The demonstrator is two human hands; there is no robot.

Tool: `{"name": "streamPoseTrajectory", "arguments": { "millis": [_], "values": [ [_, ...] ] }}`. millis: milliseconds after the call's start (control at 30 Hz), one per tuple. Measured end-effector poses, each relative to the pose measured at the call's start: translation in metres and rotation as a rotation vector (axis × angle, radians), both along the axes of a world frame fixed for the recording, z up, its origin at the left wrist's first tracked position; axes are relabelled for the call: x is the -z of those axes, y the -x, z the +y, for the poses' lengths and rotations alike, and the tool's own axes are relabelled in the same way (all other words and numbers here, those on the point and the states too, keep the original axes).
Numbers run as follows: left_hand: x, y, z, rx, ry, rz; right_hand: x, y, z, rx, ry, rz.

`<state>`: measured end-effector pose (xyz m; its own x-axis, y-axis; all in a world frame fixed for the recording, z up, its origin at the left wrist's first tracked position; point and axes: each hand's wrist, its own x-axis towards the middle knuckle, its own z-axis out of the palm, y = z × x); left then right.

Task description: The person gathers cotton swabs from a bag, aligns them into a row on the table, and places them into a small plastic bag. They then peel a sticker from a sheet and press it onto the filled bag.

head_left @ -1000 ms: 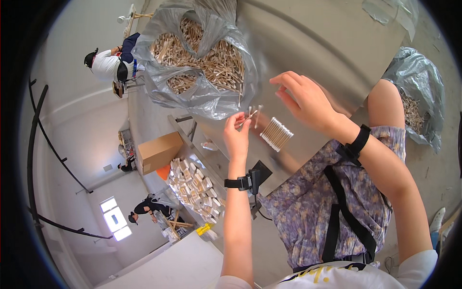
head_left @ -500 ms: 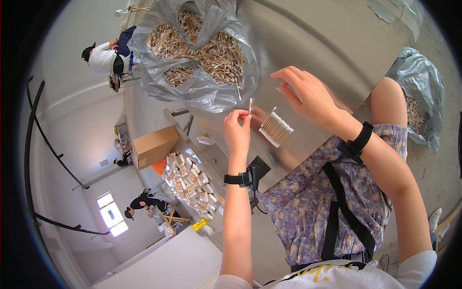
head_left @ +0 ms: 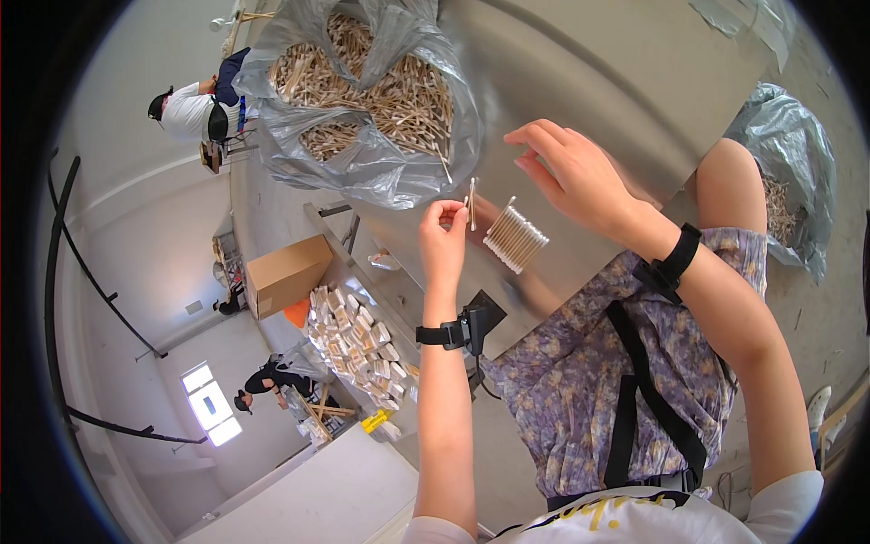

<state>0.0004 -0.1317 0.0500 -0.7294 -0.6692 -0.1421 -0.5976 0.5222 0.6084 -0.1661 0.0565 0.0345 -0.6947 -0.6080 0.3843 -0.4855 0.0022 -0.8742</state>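
My left hand [head_left: 442, 243] is closed in a pinch beside a wooden cotton swab [head_left: 473, 192], which stands out past its fingertips. Whether it grips one swab or two is hard to make out. A neat row of cotton swabs [head_left: 517, 238] lies side by side on the shiny metal table [head_left: 562, 72], just right of that hand. Above the row hovers my right hand [head_left: 580, 177], fingers stretched and apart, with nothing in it. A big grey plastic bag [head_left: 390, 186] full of loose swabs [head_left: 399, 100] stands beyond my left hand. One swab [head_left: 444, 165] pokes over the bag's near edge.
Right of my knee sits another grey bag [head_left: 788, 136] with swabs in it. At left lie a heap of small packs [head_left: 358, 349] and a cardboard box [head_left: 288, 275]. Co-workers, one in a white shirt [head_left: 190, 111] and one in black [head_left: 265, 381], are farther off.
My left hand has shifted slightly left, and more of the swab at its fingertips shows. My right hand stays open above the row, almost unmoved. The whole view has shifted a little.
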Motion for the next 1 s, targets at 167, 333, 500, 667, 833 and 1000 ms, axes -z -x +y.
{"name": "streamPoseTrajectory", "arguments": {
  "millis": [167,333,500,667,833,1000],
  "values": [
    [0.002,0.004,0.001,-0.057,0.043,0.006,0.001,0.001,0.000,0.018,-0.003,0.031],
    [0.007,0.010,0.007,-0.064,0.123,0.076,0.000,-0.001,-0.001,0.002,-0.010,0.007],
    [0.003,0.016,0.014,-0.044,0.062,0.083,0.000,0.000,0.000,-0.003,-0.002,0.011],
    [0.003,0.010,0.012,-0.092,-0.006,0.068,0.000,0.000,0.000,0.007,-0.013,0.016],
    [0.005,0.004,0.008,-0.096,-0.003,0.059,0.000,-0.001,0.000,0.013,-0.005,0.027],
    [0.003,0.004,0.018,0.012,0.141,0.048,0.001,0.000,0.000,0.008,-0.005,0.027]
  ]
}}
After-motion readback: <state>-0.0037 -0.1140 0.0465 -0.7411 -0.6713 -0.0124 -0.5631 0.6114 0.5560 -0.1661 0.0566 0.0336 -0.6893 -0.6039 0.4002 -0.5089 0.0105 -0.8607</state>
